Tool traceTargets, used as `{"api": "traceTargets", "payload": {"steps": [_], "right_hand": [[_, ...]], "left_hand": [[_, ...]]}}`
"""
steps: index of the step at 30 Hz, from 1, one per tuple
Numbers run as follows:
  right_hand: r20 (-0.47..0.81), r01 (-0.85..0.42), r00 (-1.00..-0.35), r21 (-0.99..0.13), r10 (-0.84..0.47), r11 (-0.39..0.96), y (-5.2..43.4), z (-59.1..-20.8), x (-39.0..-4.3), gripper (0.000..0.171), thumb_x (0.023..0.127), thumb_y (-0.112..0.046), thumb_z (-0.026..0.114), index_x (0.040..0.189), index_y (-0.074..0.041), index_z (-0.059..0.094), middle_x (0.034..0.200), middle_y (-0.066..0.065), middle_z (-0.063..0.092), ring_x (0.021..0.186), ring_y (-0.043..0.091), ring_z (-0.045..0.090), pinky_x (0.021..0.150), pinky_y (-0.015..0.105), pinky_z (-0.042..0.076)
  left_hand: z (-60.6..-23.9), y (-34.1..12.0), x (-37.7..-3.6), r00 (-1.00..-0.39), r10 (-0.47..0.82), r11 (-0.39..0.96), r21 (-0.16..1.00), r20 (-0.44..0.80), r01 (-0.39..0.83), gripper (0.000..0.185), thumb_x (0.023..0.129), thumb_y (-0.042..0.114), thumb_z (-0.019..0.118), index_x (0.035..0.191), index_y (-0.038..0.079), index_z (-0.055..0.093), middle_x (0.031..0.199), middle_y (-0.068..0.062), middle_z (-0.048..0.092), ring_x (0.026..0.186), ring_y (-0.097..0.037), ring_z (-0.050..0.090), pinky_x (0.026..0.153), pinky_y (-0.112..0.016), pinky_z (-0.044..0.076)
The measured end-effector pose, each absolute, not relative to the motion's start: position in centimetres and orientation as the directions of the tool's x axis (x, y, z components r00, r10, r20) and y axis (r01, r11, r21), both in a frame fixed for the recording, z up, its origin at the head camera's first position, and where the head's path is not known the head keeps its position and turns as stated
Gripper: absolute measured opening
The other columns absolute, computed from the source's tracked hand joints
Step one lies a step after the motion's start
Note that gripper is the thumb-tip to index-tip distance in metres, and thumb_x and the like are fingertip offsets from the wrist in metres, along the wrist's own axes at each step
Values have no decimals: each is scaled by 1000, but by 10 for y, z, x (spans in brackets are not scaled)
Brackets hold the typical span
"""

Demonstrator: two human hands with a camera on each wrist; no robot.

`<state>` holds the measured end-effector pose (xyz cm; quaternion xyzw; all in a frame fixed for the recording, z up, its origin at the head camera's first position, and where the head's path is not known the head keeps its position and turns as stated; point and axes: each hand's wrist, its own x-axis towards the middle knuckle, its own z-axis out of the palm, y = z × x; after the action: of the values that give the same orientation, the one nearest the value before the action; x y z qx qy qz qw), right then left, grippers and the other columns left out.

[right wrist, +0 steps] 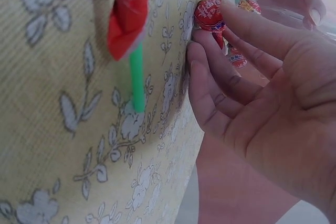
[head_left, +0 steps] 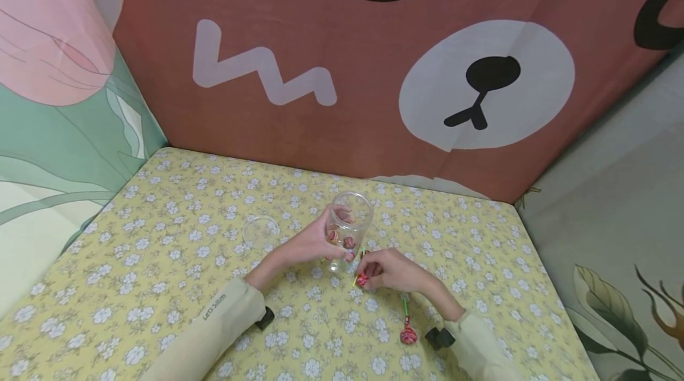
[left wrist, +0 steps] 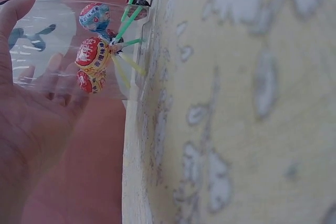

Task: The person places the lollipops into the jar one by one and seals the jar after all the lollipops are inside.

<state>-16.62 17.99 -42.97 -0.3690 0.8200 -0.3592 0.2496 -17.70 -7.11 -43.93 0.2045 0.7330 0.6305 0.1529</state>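
Note:
My left hand (head_left: 312, 241) grips a clear plastic cup (head_left: 359, 206) round its side, and the cup stands at the middle of the table. Inside the cup lie several wrapped lollipops (left wrist: 93, 53) with green and yellow sticks, their sticks pointing toward the cup's bottom. To the right of the cup, my right hand (head_left: 398, 271) pinches a red-wrapped lollipop (right wrist: 210, 14) between thumb and fingers, low over the cloth. Nearer my right wrist, another red lollipop (head_left: 408, 333) with a green stick lies on the table.
A yellow flowered cloth (head_left: 176, 286) covers the table. Left of the cup lies a round clear lid (head_left: 260, 231). A reddish-brown printed curtain (head_left: 363, 132) hangs along the back edge, with more printed hangings on both sides.

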Motion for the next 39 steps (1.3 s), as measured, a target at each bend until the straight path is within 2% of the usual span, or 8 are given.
{"api": "traceTargets", "payload": {"steps": [5, 11, 13, 17, 22, 27, 34, 39], "right_hand": [[-141, -426, -604, -775, -785, 466, 180, -427, -165, 16, 91, -2, 77, 107, -2, 77, 91, 4, 74, 81, 11, 69, 72, 26, 57], [-136, -425, -603, -779, -786, 460, 180, -425, -165, 16, 92, -3, 76, 108, -2, 77, 92, 5, 74, 81, 12, 69, 72, 27, 57], [-140, -420, -605, -780, -784, 463, 181, -424, -166, 16, 93, -5, 76, 108, -3, 77, 92, 4, 74, 82, 12, 69, 72, 27, 56], [-129, -431, -610, -774, -781, 464, 182, -421, -167, 16, 94, -8, 76, 109, -5, 78, 93, 2, 75, 83, 14, 70, 73, 28, 57], [-112, -430, -634, -771, -765, 470, 186, -413, -168, 17, 96, -11, 74, 112, -7, 78, 100, -1, 75, 86, 14, 70, 75, 30, 57], [-85, -449, -657, -754, -749, 479, 190, -405, -170, 18, 97, -14, 74, 113, -7, 78, 100, -4, 74, 85, 12, 68, 74, 30, 57], [-61, -449, -698, -740, -714, 501, 198, -393, -172, 19, 99, -16, 72, 115, -8, 77, 98, -4, 74, 86, 16, 69, 75, 32, 57], [-35, -455, -731, -720, -682, 524, 203, -381, -176, 20, 99, -18, 71, 116, -8, 76, 96, -5, 73, 88, 18, 69, 77, 33, 58]], "left_hand": [[-439, -72, -177, -872, 488, 139, 985, 23, 103, 94, 79, 17, 88, 155, 16, 32, 147, -6, 49, 126, -30, 55, 73, -43, 58], [-440, -71, -177, -877, 478, 149, 981, 34, 120, 96, 78, 18, 89, 155, 19, 31, 152, -5, 46, 138, -28, 47, 104, -47, 48], [-440, -71, -177, -878, 477, 148, 981, 36, 121, 97, 77, 18, 89, 155, 20, 31, 155, -4, 43, 140, -28, 45, 109, -48, 43], [-439, -72, -177, -871, 490, 144, 981, 44, 131, 95, 77, 19, 89, 154, 20, 32, 155, -5, 43, 140, -28, 45, 108, -48, 45], [-438, -73, -177, -850, 523, 134, 979, 60, 152, 95, 79, 18, 86, 155, 22, 30, 152, -14, 46, 136, -30, 48, 100, -47, 49], [-437, -77, -177, -827, 557, 121, 976, 83, 180, 97, 81, 21, 86, 157, 26, 26, 151, -8, 47, 131, -29, 48, 97, -48, 51], [-432, -81, -180, -802, 585, 111, 968, 120, 225, 91, 87, 45, 81, 157, 16, 31, 150, -8, 47, 136, -26, 46, 107, -52, 43], [-428, -80, -184, -782, 603, 21, 976, 159, 215, 95, 87, 38, 84, 160, 19, 27, 156, -10, 44, 141, -30, 44, 111, -59, 39]]}}
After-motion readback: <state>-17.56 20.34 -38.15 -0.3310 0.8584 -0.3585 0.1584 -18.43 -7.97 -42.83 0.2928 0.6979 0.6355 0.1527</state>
